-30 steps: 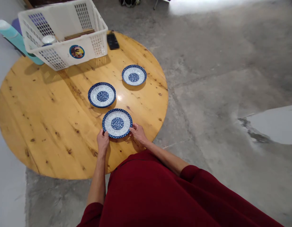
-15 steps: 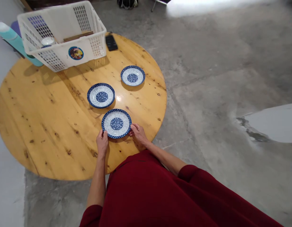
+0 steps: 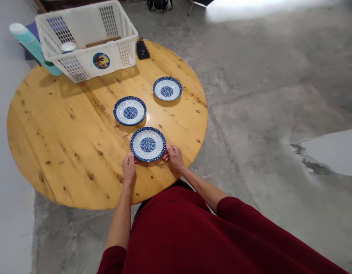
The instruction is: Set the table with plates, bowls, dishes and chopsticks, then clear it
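A blue-and-white plate [image 3: 148,144] is nearest to me on the round wooden table [image 3: 78,152]. My left hand [image 3: 129,167] is closed at its lower left rim, thumb by the edge and fingertips partly under it. On the right side, my right hand [image 3: 174,155] pinches the rim, its lower fingers partly hidden. Just beyond lies a second plate [image 3: 129,110] of the same pattern, slightly left. A third matching plate [image 3: 167,88] sits farther back to the right.
At the back left stands a white plastic basket [image 3: 118,57] holding chopsticks [image 3: 103,42] and a white bowl-like item [image 3: 69,47]. A turquoise bottle [image 3: 29,42] leans beside it. A blurred black object [image 3: 142,49] lies right of the basket. Concrete floor [image 3: 264,95] extends right.
The camera view has shifted, so everything appears slightly farther right and higher. Both hands stay at the near plate's rim, and the plates keep their spacing.
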`<state>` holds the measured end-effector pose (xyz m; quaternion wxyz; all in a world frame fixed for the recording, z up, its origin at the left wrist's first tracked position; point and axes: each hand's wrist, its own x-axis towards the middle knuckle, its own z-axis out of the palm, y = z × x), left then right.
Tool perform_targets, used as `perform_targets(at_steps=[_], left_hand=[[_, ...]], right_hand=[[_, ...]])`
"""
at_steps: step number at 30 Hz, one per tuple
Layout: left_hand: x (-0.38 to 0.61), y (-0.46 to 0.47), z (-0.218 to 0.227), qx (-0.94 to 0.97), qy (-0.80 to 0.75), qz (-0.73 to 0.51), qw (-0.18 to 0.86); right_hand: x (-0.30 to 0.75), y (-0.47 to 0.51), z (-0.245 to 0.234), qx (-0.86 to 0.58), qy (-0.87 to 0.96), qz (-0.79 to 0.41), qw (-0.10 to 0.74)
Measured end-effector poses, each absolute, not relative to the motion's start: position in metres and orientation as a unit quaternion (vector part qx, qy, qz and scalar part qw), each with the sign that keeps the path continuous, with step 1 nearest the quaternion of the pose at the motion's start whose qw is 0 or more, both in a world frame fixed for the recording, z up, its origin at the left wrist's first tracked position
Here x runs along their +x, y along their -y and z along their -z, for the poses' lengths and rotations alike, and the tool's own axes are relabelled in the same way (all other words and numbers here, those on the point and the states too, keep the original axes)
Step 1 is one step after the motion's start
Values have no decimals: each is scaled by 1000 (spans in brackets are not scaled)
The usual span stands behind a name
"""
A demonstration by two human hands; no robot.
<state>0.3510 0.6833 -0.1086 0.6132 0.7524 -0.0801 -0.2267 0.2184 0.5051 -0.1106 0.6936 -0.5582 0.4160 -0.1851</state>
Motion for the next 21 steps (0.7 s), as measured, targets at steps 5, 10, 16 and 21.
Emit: perform_targets(at_steps=[5,10,16,21], left_hand=[[353,-683,110,742,69,239,623],[354,-684,112,736,61,242,629],[356,-685,108,734,65,257,626],[355,-684,105,743,69,246,618]], right_hand=[[220,-506,108,-563,-423,181,686],[221,-507,105,-565,-424,173,687],[222,-508,103,-563,-423,164,691],[221,-507,106,-560,-420,156,697]])
